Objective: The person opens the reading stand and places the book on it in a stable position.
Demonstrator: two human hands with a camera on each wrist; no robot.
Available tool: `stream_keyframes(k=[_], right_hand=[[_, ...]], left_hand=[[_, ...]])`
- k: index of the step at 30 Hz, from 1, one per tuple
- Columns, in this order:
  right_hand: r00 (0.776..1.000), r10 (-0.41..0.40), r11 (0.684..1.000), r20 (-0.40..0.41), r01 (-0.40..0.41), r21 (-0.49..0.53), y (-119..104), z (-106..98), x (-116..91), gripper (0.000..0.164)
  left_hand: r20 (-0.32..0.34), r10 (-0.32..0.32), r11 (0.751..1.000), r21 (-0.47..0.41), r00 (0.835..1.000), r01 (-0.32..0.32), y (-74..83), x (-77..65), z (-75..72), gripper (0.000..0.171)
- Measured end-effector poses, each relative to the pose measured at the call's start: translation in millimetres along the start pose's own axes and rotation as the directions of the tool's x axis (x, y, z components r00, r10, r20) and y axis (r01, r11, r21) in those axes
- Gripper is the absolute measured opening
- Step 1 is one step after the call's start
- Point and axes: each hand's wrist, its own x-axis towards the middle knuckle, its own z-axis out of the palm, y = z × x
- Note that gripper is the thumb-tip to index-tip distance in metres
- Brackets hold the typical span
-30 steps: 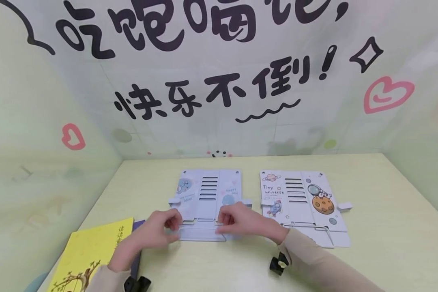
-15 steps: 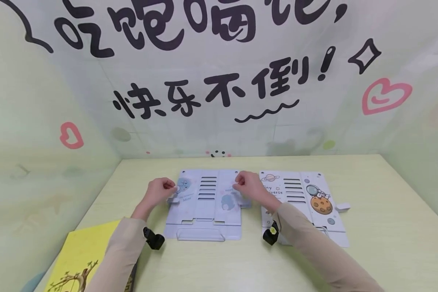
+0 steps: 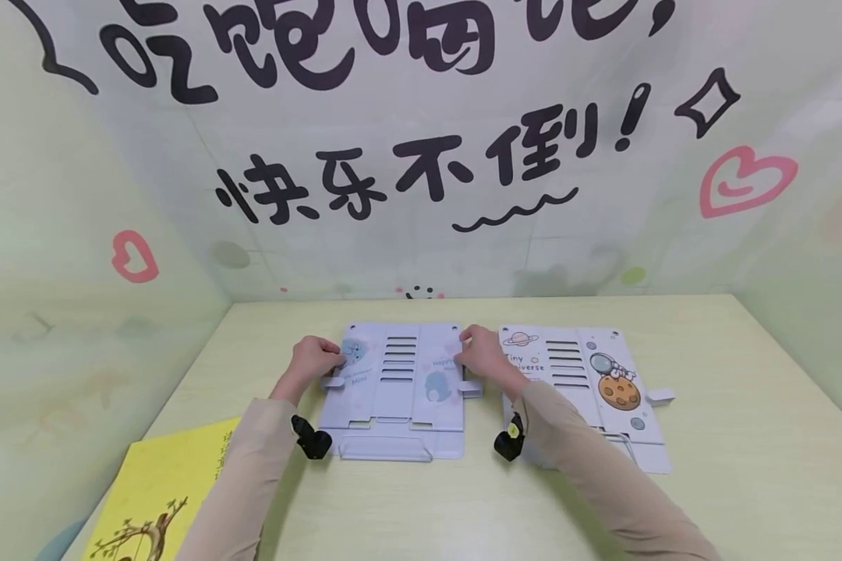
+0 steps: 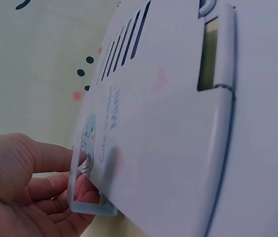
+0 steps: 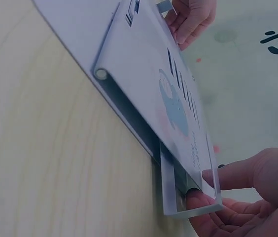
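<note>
White, pinched at opposite side edges by left hand (image 3: 313, 360) and right hand (image 3: 484, 354): stand (image 3: 393, 399) on table (image 3: 414, 510).

Left hand (image 3: 312, 360) pinching; right hand (image 3: 484, 354) pinching; both forearms (image 3: 242, 475) stretched forward.

Dinosaur stand (image 3: 393, 397): painted-looking metal sheet, smooth, softly glossy
Side clip (image 4: 95, 209): smooth strip, metal or plastic unclear
Wire rest (image 3: 386, 458): bent, metal-looking, smooth
Astronaut stand (image 3: 589, 393): similar smooth painted sheet
Yellow book (image 3: 147, 467): paper cover, smooth
Table (image 3: 407, 514): pale wood-grain top, smooth, faint shine
Sleeves (image 3: 603, 475): matt cloth, lightly creased
Wall sheet (image 3: 421, 253): smooth, slightly glossy, plastic or cloth unclear
</note>
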Motion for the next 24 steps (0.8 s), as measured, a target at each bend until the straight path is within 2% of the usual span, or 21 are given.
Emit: stream_keyframes(k=[5, 14, 19, 24], right_hand=[[0.998, 0.061, 0.996, -0.023, -0.060, 0.061, -3.4, -1.9, 1.1, 0.048], [0.996, 0.081, 0.964, -0.035, -0.070, 0.256, -9.5, -9.1, -3.5, 0.043], [0.997, 0.051, 0.953, -0.050, -0.033, 0.300, -10.8, -14.2, -5.4, 0.033], [0.997, -0.010, 0.946, -0.070, 0.032, 0.323, -10.9, -19.5, -11.1, 0.027]], left_hand=[[-0.004, -0.018, 0.999, -0.043, 1.000, 0.017, -0.9, 2.1, 0.3, 0.026], [-0.057, 0.010, 0.990, -0.141, 0.998, -0.018, -3.8, -0.1, -5.4, 0.028], [-0.064, 0.009, 0.983, -0.183, 0.998, -0.021, 0.2, -5.8, -11.4, 0.028], [-0.089, 0.049, 0.971, -0.228, 0.995, -0.068, 2.8, -14.0, -17.6, 0.027]])
